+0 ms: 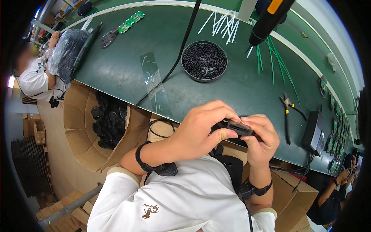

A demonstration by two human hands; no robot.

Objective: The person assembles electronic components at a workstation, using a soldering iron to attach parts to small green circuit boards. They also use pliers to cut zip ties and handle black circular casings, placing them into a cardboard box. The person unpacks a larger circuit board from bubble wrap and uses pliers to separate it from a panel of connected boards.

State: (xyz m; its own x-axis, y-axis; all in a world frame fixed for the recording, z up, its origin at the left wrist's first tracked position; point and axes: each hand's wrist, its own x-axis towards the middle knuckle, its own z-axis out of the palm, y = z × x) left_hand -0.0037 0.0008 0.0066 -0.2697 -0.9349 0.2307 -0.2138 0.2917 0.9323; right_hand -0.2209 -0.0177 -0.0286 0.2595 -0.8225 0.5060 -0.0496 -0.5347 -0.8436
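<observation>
One long dark-green workbench (pixel 116 67) curves across the scene, its far right end lost at the dim rim. A co-worker in a white shirt (pixel 34 83) sits at left, partly hidden behind a clear plastic-wrapped bundle (pixel 71 48); people at the right edge are too cut off to count. One open brown cardboard box (pixel 81 143) stands below the bench, its black rounded parts (pixel 110 123) heaped too deep to number. One black-and-orange power screwdriver (pixel 268 23) hangs in from above, its upper end out of frame.

Two bare hands meet at the bench's near edge — the left hand (pixel 210 125) closed by thumb and fingers on a small black oblong casing (pixel 240 128), the right hand (pixel 262 135) pinching its other end. Fingers cover both ends of the casing; whether a smaller piece sits between the right fingertips cannot be told.

Beyond them lie one round, shallow grey dish (pixel 205 80) and one pair of pliers with black-and-yellow handles (pixel 287 120). One green circuit board (pixel 131 22) rests at upper left; thin white sticks (pixel 206 23) overlap, defying a count — as do the dish's tiny black pellets (pixel 199 58).
</observation>
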